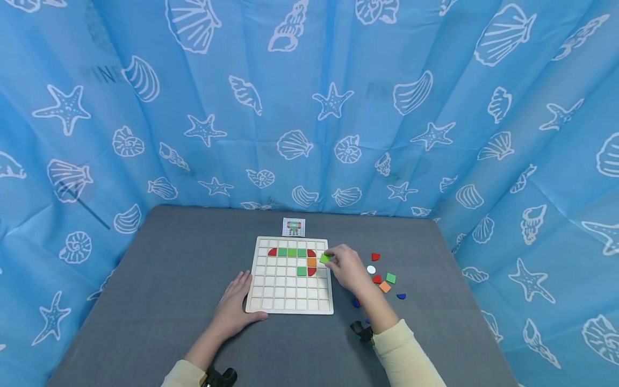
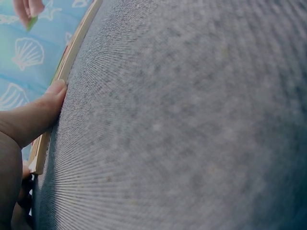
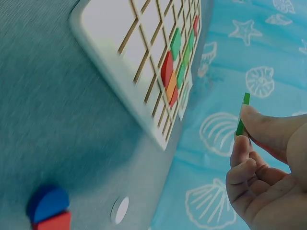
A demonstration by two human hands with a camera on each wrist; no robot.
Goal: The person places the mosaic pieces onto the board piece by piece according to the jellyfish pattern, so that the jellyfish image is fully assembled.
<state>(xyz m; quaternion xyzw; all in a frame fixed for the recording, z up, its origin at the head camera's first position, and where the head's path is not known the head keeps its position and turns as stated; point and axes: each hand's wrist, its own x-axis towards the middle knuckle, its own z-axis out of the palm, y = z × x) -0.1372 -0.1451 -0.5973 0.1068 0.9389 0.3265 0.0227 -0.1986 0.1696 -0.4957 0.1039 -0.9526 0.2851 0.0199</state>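
At frame centre we log one wooden grid board [image 1: 289,301] on grey cloth, seven flat tiles set in it: three green squares, one orange, three red. Right hand [image 1: 345,267] pinches one green square tile [image 1: 325,258] above the board's right edge. Left hand [image 1: 235,303] lies flat, fingers relaxed, touching the board's lower-left corner.

At the right of the frame, the right hand [image 3: 268,172] pinches a thin green tile [image 3: 242,114] edge-on. The white grid board [image 3: 120,72] with red, green and orange pieces fills the upper left; a blue-and-red piece [image 3: 48,208] and a white disc [image 3: 121,210] lie on the grey worktop [image 3: 53,139] below.
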